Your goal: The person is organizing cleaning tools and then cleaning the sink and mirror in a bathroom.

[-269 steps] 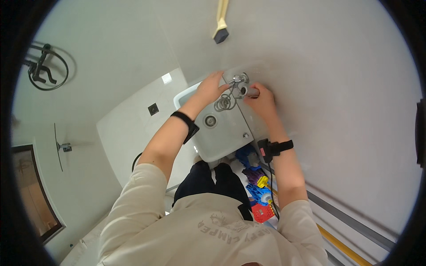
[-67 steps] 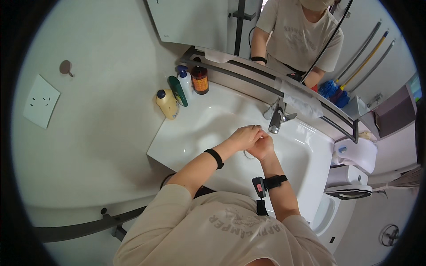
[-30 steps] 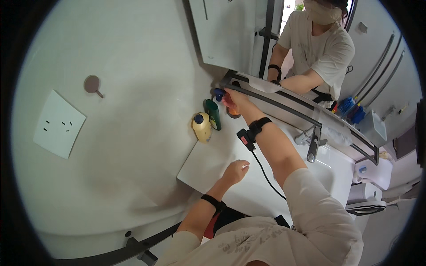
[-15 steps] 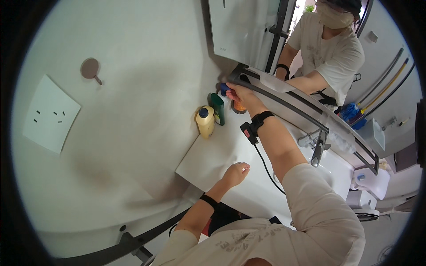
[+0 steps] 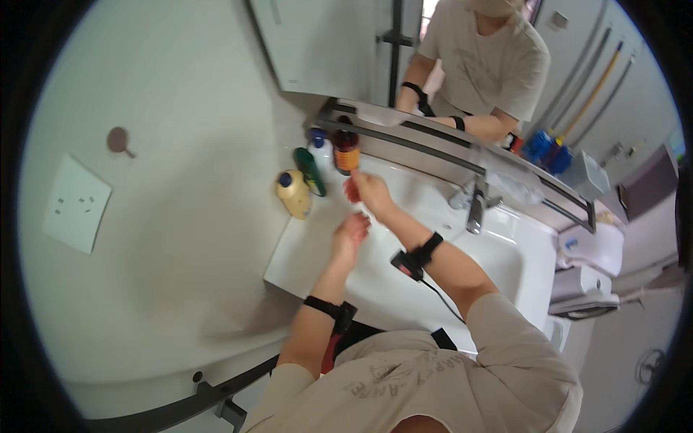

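Over the left part of the white washbasin counter (image 5: 310,245), my two bare hands face each other with a small gap between them. My left hand (image 5: 351,234) is loosely cupped, and no object shows in it. Just beyond it, my right hand (image 5: 371,193) has half-curled fingers and likewise holds nothing visible; slight blur softens both. Nearest the right hand stands a dark brown bottle with an orange label (image 5: 347,153). Beside it are a white bottle with a blue cap (image 5: 320,149), a green bottle (image 5: 310,172) and a pale yellow bottle with a dark cap (image 5: 294,195).
A grey rail shelf (image 5: 411,146) runs under the mirror (image 5: 484,72) behind the bottles. The tap (image 5: 476,206) rises over the basin (image 5: 498,252). A plain wall (image 5: 195,195) borders the counter's left side. A cable (image 5: 440,294) hangs from my right wrist strap.
My right hand has come away from the bottles at the back, down toward my left hand. My left hand has moved up to meet it. The view has shifted.
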Motion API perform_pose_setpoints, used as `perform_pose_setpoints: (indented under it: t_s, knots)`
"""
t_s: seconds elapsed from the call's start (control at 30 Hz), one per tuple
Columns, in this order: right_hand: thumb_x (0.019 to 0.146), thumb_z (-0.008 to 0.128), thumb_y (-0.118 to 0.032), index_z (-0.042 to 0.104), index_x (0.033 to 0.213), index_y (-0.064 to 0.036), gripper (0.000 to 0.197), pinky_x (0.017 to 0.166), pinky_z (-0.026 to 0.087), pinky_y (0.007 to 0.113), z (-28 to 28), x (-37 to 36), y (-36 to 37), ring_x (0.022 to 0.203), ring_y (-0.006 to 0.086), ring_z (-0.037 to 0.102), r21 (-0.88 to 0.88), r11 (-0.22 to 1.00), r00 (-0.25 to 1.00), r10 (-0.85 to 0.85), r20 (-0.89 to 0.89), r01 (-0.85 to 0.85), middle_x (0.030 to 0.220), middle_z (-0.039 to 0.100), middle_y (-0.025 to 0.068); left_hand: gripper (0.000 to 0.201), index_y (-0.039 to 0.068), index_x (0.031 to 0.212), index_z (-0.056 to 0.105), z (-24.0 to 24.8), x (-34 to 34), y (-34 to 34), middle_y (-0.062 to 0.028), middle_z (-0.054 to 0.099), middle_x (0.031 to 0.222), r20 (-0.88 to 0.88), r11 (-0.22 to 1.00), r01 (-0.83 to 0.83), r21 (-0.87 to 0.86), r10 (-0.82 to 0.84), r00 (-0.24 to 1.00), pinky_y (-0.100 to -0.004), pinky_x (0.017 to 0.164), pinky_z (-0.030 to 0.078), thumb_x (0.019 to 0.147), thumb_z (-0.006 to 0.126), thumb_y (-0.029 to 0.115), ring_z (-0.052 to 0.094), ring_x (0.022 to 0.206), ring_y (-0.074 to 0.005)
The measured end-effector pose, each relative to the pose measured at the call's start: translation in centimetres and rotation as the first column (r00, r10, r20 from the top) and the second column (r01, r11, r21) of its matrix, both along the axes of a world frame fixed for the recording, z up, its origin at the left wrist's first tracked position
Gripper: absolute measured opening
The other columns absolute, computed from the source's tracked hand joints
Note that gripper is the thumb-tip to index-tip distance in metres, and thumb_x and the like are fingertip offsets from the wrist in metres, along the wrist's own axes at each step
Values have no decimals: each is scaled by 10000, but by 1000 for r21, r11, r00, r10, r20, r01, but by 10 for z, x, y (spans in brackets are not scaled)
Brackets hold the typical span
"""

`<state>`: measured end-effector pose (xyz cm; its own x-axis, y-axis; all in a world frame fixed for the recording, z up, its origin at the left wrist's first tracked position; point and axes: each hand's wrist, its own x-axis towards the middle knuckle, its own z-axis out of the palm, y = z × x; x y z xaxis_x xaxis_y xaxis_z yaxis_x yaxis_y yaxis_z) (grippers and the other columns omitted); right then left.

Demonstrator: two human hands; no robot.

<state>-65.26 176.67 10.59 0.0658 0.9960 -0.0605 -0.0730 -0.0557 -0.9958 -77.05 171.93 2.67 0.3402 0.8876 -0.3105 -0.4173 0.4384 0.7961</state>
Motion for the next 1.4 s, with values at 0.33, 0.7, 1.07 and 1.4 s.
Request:
perform_pose_setpoints:
  t_s: [0.33, 0.7, 1.07, 1.4]
  knots:
    - [885, 432, -315, 357, 1231, 141, 578, 958, 333, 463, -27, 49, -174, 1129, 471, 397, 424, 904, 522, -337, 784, -53, 1259, 357, 357, 591, 13, 1223, 416, -2, 106, -50, -138, 481, 1235, 592, 825, 461, -326, -203, 780, -387, 987, 352, 916, 278, 499, 441, 1145, -296]
    - [955, 262, -447, 159, 1423, -116, 582, 1084, 15, 472, -92, 37, -187, 1364, 313, -27, 235, 607, 327, -668, 669, 759, 1478, 78, 144, 497, 108, 1145, 479, -16, 163, -96, -23, 476, 1219, 735, 708, 706, -25, -465, 493, -377, 980, 335, 914, 273, 497, 391, 1178, -205]
    - [943, 318, -331, 162, 1343, 108, 614, 1092, 113, 416, -23, 69, -249, 1335, 396, 121, 153, 976, 553, -215, 805, 157, 1416, 150, 288, 518, 8, 1294, 359, 34, 150, -118, -109, 424, 1313, 479, 737, 560, -379, -361, 800, -380, 1054, 248, 921, 334, 366, 369, 1236, -242]
    - [947, 298, -334, 188, 1362, 62, 584, 1094, 96, 418, 1, 67, -272, 1342, 391, 81, 204, 904, 570, -398, 719, 375, 1426, 131, 279, 518, 29, 1289, 379, 38, 156, -130, -127, 430, 1301, 515, 683, 629, -370, -413, 751, -388, 1038, 281, 929, 304, 395, 408, 1201, -245]
